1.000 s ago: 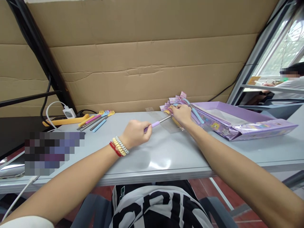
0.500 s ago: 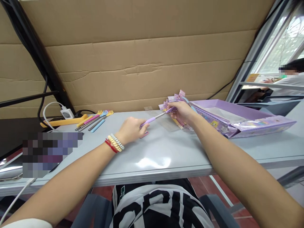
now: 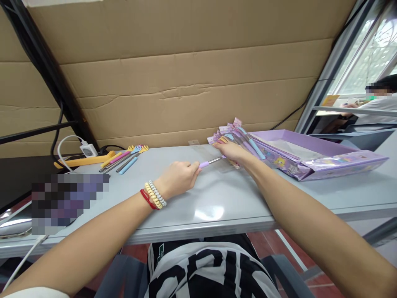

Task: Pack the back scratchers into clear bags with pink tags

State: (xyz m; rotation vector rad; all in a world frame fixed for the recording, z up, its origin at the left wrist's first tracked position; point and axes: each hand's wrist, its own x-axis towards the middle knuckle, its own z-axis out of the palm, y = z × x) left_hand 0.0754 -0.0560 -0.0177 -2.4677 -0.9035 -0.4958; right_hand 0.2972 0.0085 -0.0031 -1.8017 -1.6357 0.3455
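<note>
My left hand is closed around the purple handle of a telescopic back scratcher. Its thin metal rod slants up to the right, and its far end is hidden at my right hand. My right hand lies on a pile of clear plastic packets with pink tags, its fingers stretched out to the left. Blue and purple handles show in the pile beside my wrist. Further left, several loose back scratchers with yellow, blue and pink claw heads lie on the table.
A purple printed box stands open on the right. Yellow bar-shaped object, a white charger with a cable, and a blurred-out item are on the left. Cardboard walls the back. Another person sits far right.
My left hand has moved slightly right and down with the back scratcher. My right hand has shifted down from the scratcher's end, and its fingers have stretched out over the packets.
</note>
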